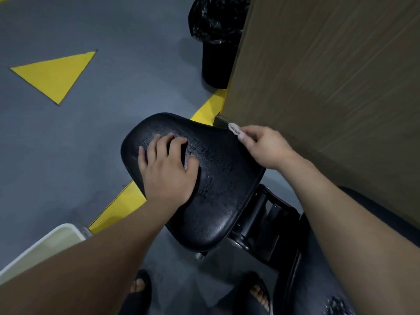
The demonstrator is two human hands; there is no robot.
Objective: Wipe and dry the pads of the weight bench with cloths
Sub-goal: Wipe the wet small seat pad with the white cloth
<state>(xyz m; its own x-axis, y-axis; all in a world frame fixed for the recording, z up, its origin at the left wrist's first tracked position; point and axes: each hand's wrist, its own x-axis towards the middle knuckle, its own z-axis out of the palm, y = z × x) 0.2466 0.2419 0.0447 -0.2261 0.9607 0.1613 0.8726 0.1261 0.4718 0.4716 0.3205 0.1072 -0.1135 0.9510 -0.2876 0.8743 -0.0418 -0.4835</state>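
Down on the grey floor (68, 144) there's a big yellow triangle (56, 73) painted at the left, and a yellow stripe (120, 205) running diagonally under the bench. A large wood-grain panel (329, 76) fills the whole upper right.

The task's thing, the black seat pad (222, 178), sits dead centre, tilted toward the camera. Its surface looks rough and cracked, kinda shiny in spots. The black metal bench frame (268, 223) pokes out from under its lower right side.

A black bin (216, 60) with a crinkly liner stands at the top, right up against the panel's edge. The corner of a white tub (45, 244) shows at the lower left, partly behind the left forearm. The person's dark jeans (318, 280) are at the lower right, and a dark sandal (138, 289) is down at the bottom edge.

The left hand (168, 169) lies palm-down on the left half of the pad, fingers spread and pressing on it, so that grip isn't wrapped around anything. There might be a dark cloth under it, honestly can't tell.

The right hand (266, 146) is at the pad's far right edge, with its grip pinched tight on a small pale scrap (234, 128). Could be a bit of cloth, it's too blurry to say.
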